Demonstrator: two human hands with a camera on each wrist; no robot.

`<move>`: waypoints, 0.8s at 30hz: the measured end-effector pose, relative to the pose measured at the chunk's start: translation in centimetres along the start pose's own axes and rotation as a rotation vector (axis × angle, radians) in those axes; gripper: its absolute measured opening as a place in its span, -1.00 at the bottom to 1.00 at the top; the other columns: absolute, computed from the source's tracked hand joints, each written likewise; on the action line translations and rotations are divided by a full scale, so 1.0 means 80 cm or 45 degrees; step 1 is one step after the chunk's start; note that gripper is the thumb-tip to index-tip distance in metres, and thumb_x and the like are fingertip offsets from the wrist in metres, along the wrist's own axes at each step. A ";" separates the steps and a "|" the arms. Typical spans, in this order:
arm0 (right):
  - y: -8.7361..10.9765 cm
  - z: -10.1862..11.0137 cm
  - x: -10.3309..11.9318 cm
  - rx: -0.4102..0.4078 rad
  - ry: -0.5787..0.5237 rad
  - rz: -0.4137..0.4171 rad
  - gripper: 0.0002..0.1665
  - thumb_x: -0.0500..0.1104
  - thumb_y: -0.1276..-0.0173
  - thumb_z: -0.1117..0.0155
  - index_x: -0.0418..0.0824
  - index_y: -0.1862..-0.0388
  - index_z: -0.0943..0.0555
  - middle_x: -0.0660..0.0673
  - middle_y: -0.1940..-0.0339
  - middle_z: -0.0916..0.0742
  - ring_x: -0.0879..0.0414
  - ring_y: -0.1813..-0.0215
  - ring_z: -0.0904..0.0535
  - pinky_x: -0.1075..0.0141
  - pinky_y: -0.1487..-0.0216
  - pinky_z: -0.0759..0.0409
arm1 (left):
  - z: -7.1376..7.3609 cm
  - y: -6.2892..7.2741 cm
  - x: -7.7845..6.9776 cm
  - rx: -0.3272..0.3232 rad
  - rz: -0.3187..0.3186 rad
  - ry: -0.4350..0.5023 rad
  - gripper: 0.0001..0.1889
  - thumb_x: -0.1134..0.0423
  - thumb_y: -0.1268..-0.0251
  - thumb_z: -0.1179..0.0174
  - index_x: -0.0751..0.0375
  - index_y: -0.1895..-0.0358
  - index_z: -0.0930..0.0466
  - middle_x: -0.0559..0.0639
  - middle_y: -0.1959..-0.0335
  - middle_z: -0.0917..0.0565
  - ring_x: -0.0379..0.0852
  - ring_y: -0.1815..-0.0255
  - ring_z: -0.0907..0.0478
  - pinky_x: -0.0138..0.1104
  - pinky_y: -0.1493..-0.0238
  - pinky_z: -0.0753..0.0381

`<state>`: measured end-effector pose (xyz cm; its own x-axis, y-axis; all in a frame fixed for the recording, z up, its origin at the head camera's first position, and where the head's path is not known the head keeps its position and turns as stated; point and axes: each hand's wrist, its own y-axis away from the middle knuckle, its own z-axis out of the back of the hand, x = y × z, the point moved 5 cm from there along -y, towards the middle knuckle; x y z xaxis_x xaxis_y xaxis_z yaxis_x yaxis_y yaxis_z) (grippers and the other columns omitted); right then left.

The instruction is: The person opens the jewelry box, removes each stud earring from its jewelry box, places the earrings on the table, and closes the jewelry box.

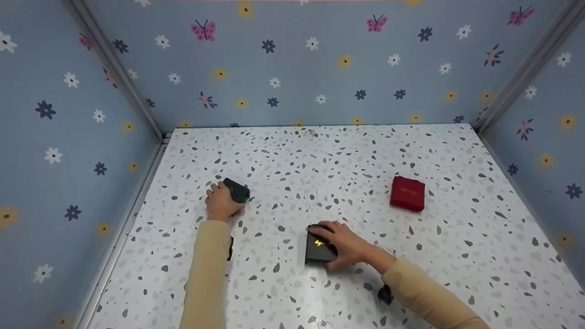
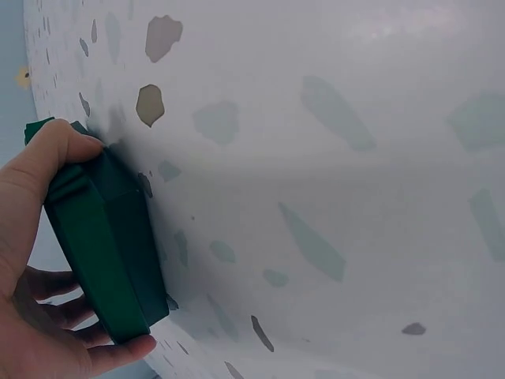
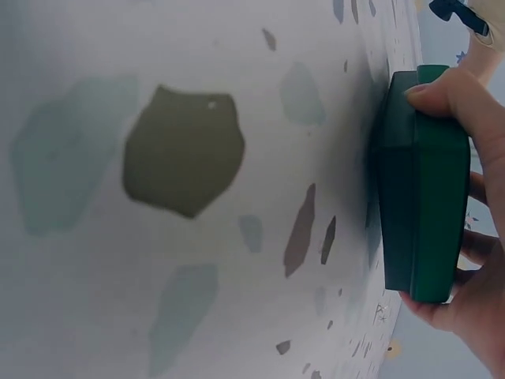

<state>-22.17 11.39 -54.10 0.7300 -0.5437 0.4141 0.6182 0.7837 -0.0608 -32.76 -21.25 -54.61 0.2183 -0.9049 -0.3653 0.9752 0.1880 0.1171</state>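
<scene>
Speckled surface (image 1: 274, 157). Toward its left edge: left hand (image 1: 220, 204), partly closed, thumb and fingers gripping a green box (image 1: 238, 192). Farther from the back edge, between the side edges: right hand (image 1: 346, 245), curled about as wide, gripping a gold-lettered dark box (image 1: 318, 254). Toward the right edge: red box (image 1: 407, 194), untouched.

Two boxes (image 2: 110, 245) (image 3: 430, 197) are green, one box (image 1: 407, 194) red, the table (image 1: 269, 210) speckled white.
</scene>
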 end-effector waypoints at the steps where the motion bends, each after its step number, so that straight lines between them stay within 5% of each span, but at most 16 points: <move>1: 0.000 -0.001 0.000 0.006 -0.004 0.001 0.16 0.07 0.31 -0.43 0.03 -0.35 -0.11 -0.17 -0.25 -0.28 -0.02 -0.15 -0.24 0.04 -0.03 -0.31 | 0.000 0.000 0.000 0.002 0.003 0.000 -0.04 -0.02 0.21 -0.34 0.57 -0.17 -0.07 0.46 -0.03 -0.23 0.34 -0.05 -0.20 0.09 0.01 -0.28; 15: -0.001 -0.007 -0.005 0.084 -0.065 0.039 0.15 0.04 0.29 -0.41 0.03 -0.36 -0.11 -0.09 -0.28 -0.24 0.03 -0.14 -0.24 0.11 0.00 -0.35 | 0.002 -0.001 0.001 0.014 0.112 -0.006 0.03 0.00 0.16 -0.34 0.58 -0.25 0.07 0.52 -0.19 -0.06 0.36 -0.15 -0.11 0.11 -0.05 -0.24; 24: 0.000 -0.008 -0.006 0.071 -0.052 0.063 0.15 0.05 0.29 -0.42 0.01 -0.36 -0.11 -0.11 -0.28 -0.25 0.00 -0.15 -0.25 0.09 -0.03 -0.34 | 0.003 -0.003 0.002 -0.004 0.100 -0.019 0.04 -0.01 0.16 -0.34 0.59 -0.25 0.07 0.53 -0.20 -0.05 0.38 -0.14 -0.12 0.12 -0.01 -0.27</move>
<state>-22.36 11.46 -54.88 0.7462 -0.4920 0.4485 0.5634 0.8256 -0.0317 -32.94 -21.50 -54.48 0.2937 -0.8929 -0.3413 0.9552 0.2600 0.1417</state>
